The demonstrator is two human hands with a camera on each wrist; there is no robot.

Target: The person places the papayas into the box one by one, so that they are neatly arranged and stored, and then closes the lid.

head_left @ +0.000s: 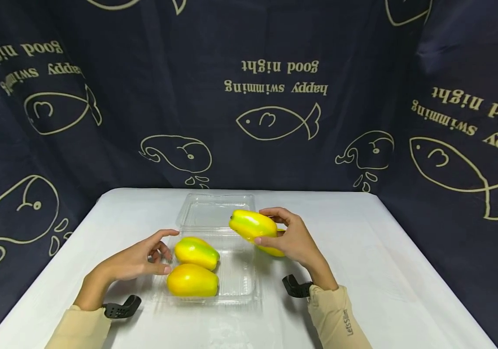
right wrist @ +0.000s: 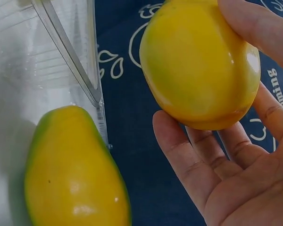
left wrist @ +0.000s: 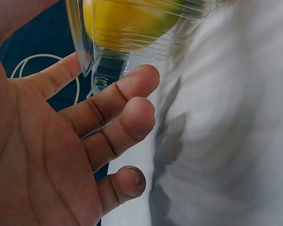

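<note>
My right hand point(head_left: 297, 242) grips a yellow-green papaya point(head_left: 252, 224) between thumb and fingers, raised above the right side of a clear plastic container point(head_left: 240, 274). Below that hand another papaya point(head_left: 272, 251) lies on the table, partly hidden in the head view; the right wrist view shows it fully apart from the held one. Inside the container, on its left side, two papayas lie one behind the other: the rear papaya point(head_left: 196, 253) and the front papaya point(head_left: 193, 281). My left hand point(head_left: 133, 259) is at the container's left wall, fingers loosely bent, holding nothing.
The container's hinged lid point(head_left: 218, 212) lies folded back behind it. Everything stands on a white-covered table point(head_left: 345, 271). A dark curtain point(head_left: 275, 165) with fish and whale drawings hangs behind and at both sides. Each wrist wears a black band.
</note>
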